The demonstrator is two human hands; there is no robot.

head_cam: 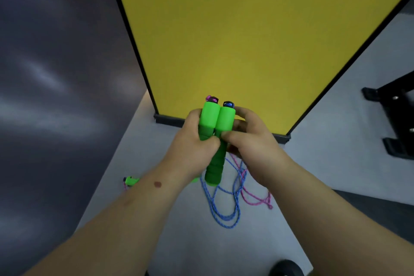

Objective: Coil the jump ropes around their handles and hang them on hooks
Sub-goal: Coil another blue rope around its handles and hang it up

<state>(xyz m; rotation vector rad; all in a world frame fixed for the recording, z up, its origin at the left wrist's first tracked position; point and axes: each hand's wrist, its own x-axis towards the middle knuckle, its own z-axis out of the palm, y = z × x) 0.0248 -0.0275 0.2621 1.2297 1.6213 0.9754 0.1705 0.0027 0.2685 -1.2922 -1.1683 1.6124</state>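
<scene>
Two green foam jump-rope handles stand side by side in front of me. My left hand [193, 141] grips the left handle [209, 116], which has a pink rope end at its top. My right hand [251, 141] grips the right handle [224, 123], which has a blue rope end at its top. Below the hands a blue rope [220, 206] and a pink rope [257, 197] hang down and lie in loose loops on the grey floor. Another green handle [131, 180] lies on the floor, partly hidden behind my left forearm. No hooks are in view.
A yellow panel [246, 40] with a black frame stands upright just ahead. A dark wall [56, 74] fills the left side. Black metal rack feet [394, 119] stand on the floor at the right. A dark shoe tip [284, 268] shows at the bottom edge.
</scene>
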